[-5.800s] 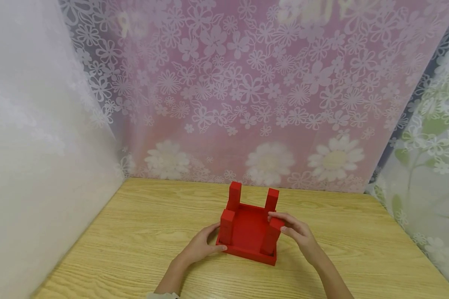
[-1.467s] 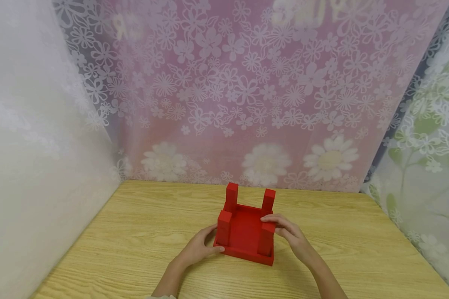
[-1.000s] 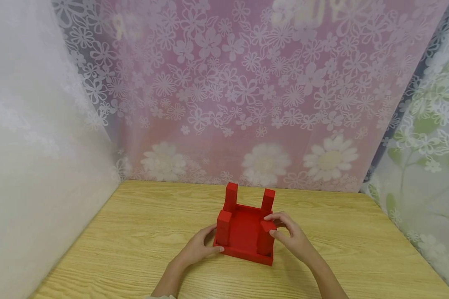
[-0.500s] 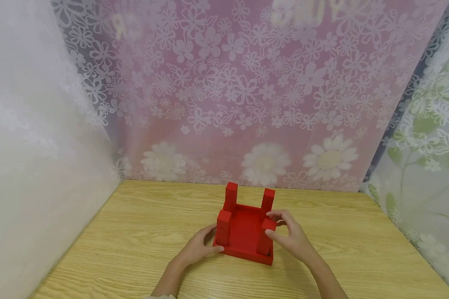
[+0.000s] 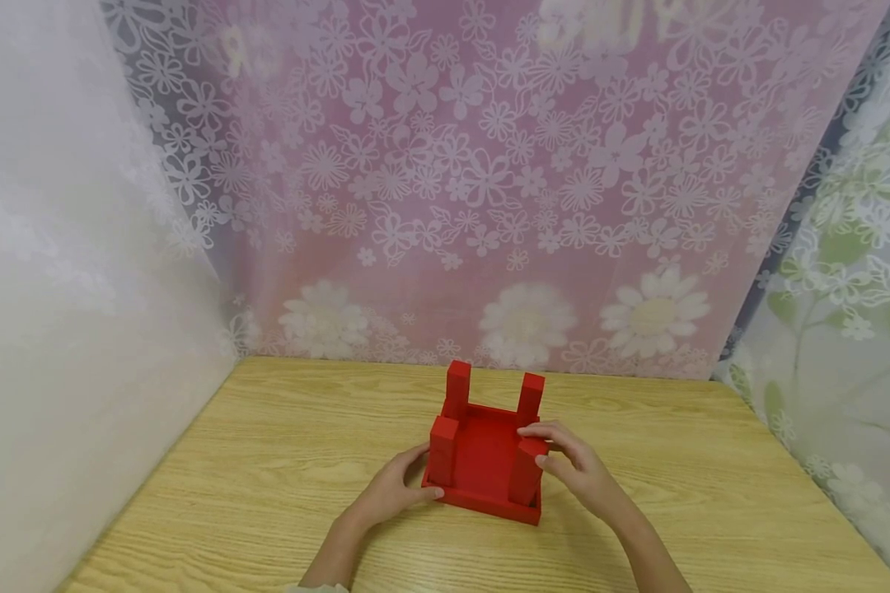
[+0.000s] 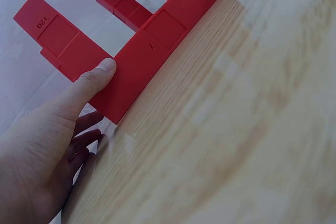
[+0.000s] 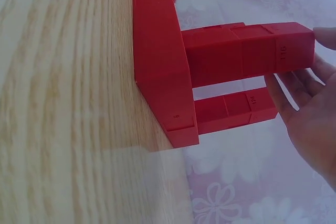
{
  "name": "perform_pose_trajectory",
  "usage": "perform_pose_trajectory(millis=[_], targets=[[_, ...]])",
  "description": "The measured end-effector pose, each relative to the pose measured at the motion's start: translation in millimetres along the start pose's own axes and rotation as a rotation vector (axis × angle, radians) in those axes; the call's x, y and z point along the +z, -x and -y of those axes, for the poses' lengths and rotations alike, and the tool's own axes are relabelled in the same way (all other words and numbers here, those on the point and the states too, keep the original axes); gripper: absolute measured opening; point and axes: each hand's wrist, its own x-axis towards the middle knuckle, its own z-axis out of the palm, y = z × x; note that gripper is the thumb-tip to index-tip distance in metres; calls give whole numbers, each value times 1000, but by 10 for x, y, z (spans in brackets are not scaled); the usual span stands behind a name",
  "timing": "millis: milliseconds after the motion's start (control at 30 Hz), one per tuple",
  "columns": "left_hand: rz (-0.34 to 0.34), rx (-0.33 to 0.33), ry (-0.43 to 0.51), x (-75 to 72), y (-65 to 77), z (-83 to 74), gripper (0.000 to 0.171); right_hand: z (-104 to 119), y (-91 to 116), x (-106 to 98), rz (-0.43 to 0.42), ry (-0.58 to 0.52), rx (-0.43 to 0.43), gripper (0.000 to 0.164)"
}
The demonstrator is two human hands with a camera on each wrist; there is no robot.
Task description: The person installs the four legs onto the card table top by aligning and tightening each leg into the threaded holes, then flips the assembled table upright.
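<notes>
A red square base [image 5: 485, 461] with a raised rim lies on the table, with a red post standing at each corner. My left hand [image 5: 393, 492] grips its near left corner, the thumb [image 6: 100, 72] on the front rim beside the near left post [image 5: 442, 453], which is marked 120 in the left wrist view. My right hand [image 5: 582, 471] pinches the top of the near right post [image 7: 257, 51], thumb on one side and fingers on the other. That post stands within the base's corner. At the back rise the far left post [image 5: 456, 391] and far right post [image 5: 531, 398].
The wood-grain table [image 5: 304, 428] extends around the base on all sides. A pink floral curtain [image 5: 445, 206] hangs along its back edge. A white sheet [image 5: 81, 288] stands at the left, a leaf-patterned one [image 5: 853, 313] at the right.
My right hand's fingertips shift back and forth around the near right post's top, and the post looks slightly turned compared with half a second ago. My left hand and the base stay put.
</notes>
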Motion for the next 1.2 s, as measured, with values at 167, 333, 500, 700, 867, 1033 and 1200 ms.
perform_pose_trajectory(millis=[167,333,500,700,867,1033,1200], targets=[[-7,7,-2,-1,11,-12,72,31,-15,29,-70,108,53,26],[-5,15,14,-39,65,-228,69,260,-64,71,-122,189,120,23],[11,22,22,-84,94,-383,67,317,-84,97,-164,222,229,25],[-4,29,35,-42,59,-227,69,94,-70,119,-220,229,314,26],[-8,25,9,-3,13,-28,71,76,-71,143,-245,243,310,27],[14,54,17,-1,-4,-2,70,128,-86,156,-258,290,322,27],[43,75,44,-6,-3,-36,68,165,-98,167,-267,325,332,26]])
